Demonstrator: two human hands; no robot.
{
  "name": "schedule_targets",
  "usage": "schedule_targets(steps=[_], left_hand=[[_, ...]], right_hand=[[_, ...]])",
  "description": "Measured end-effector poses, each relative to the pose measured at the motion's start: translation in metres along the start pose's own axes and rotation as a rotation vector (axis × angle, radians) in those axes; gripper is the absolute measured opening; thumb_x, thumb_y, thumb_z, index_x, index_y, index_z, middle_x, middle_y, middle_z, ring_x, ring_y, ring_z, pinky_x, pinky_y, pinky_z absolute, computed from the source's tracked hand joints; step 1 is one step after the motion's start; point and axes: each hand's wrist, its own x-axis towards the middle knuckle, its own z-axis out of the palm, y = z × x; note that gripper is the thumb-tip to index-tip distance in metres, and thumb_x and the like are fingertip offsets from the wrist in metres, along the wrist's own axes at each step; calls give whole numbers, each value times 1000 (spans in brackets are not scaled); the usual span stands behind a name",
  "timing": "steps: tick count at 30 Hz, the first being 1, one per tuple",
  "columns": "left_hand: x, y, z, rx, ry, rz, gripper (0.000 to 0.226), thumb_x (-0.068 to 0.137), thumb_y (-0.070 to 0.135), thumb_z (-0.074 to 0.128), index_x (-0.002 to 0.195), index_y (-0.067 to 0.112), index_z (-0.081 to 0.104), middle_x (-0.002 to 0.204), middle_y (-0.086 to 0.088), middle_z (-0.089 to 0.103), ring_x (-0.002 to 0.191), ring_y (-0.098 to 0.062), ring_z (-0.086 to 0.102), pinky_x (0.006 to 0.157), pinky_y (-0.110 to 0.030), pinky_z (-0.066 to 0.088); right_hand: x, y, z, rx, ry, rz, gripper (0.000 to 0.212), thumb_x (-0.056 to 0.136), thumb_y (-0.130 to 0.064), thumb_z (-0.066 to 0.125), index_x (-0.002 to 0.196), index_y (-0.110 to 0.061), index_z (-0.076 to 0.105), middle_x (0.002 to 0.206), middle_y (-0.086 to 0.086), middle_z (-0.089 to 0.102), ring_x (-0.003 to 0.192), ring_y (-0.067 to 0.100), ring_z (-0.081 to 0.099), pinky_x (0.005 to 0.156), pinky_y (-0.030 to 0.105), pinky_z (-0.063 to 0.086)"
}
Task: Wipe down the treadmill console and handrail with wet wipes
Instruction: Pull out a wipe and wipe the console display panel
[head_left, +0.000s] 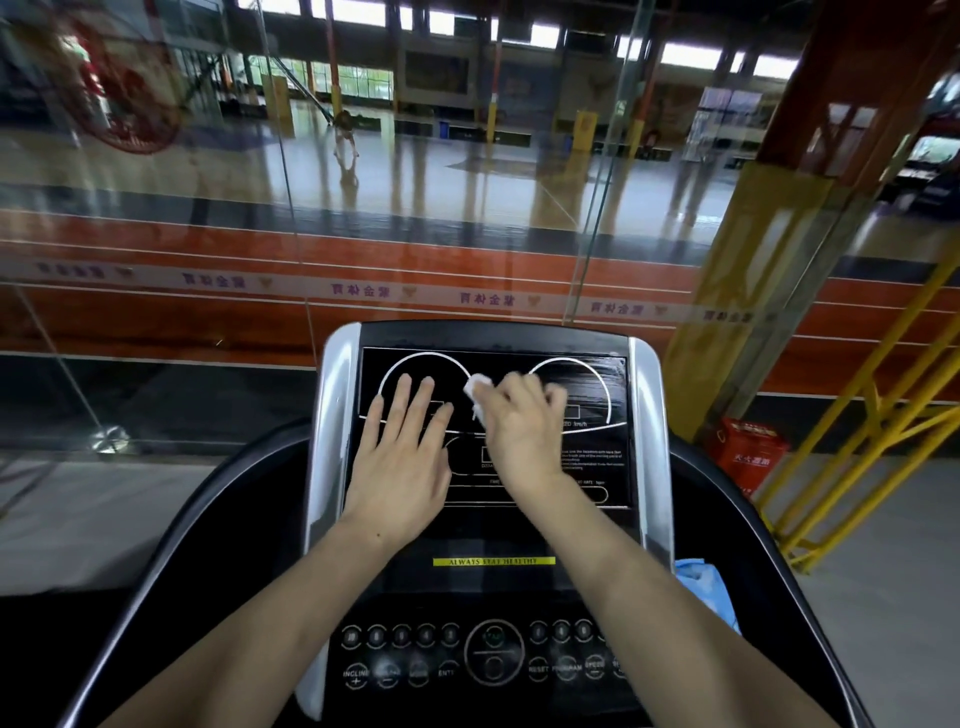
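Treadmill console (597, 374) stands straight before me, its black display panel facing up at me between two silver side rails. My left hand (400, 457) lies flat on the panel, fingers straight and spread. My right hand (524, 431) curls round one white wet wipe (477, 391), pressing it to the glass near the top centre. A yellow strip (493, 561) reads "ALWAYS STAY HEALTHY". Lower buttons read "INCLINE" and, perhaps, "RESET". One blue packet (706, 584) sits at the right edge.
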Motion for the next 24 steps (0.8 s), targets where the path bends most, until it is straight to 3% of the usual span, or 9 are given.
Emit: schedule_targets(steps=[6,9,12,15,18,20,24], left_hand=[[-26,-15,-6,-37,15,-2,59,98,28,57,153,12,44,170,-16,25,161,-35,10,127,-59,18],[-44,-12,-12,-104,29,-12,56,99,27,55,152,13,45,170,-15,25,161,-34,8,128,-58,18],[-59,1,-18,-207,42,1,52,100,26,54,150,15,48,169,-12,30,161,-31,11,128,-56,19],[-74,18,-22,-313,33,19,43,102,28,54,143,17,55,157,-7,46,154,-28,32,123,-51,32],[-90,39,-27,-495,-28,-37,39,104,40,44,134,21,62,128,6,63,125,-17,55,105,-43,48],[-103,53,-27,-642,-88,-65,40,102,48,44,128,25,65,111,13,67,107,-12,59,96,-39,51],[-131,80,-26,-911,-158,-176,33,95,53,58,117,31,69,100,20,68,104,-2,61,93,-29,50]], right_hand=[[-73,0,-18,154,-118,-148,14,88,-18,81,97,-27,76,80,-8,54,78,17,54,80,34,31],[-102,5,-36,363,-196,112,15,97,-13,73,105,-24,79,87,-10,59,82,13,58,79,32,39],[-128,-6,-63,611,-213,462,18,98,-7,70,107,-18,80,93,-10,63,89,9,65,79,20,48],[-152,-19,-85,712,-193,675,17,97,-10,70,103,-24,80,94,-9,69,94,12,69,82,26,53],[-170,-27,-104,827,-165,877,19,97,-11,71,103,-27,79,102,-10,77,102,12,72,92,34,55],[-176,-33,-117,890,-157,964,19,96,-9,72,102,-25,79,103,-7,79,103,11,73,94,32,55],[-185,-40,-134,943,-170,976,25,93,-3,75,99,-26,78,98,-8,79,98,7,73,88,22,56]])
